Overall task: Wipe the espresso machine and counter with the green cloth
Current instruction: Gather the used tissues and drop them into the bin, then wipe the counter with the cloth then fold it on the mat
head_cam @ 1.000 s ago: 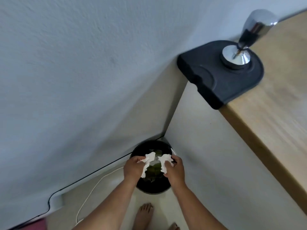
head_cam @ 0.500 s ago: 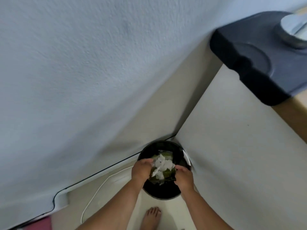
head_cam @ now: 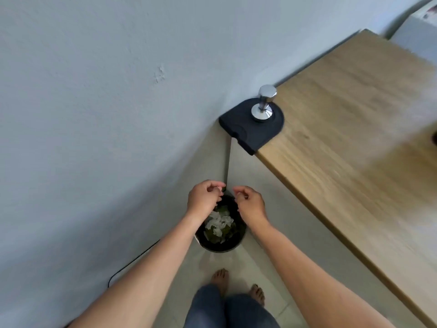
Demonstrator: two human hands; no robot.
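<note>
Desk: wood top, right, against wall; tamper upright on black mat at its corner. Black bin on floor below, white paper over greenish matter inside. Left hand, right hand above bin: grip loose, empty.

— What can't be made out?
— The bin's far rim is behind the left hand and right hand; a dark object is cut by the right edge; the counter blurs toward the right.
— And the fingers?
— Curled; whether they pinch anything is too small to tell.
</note>
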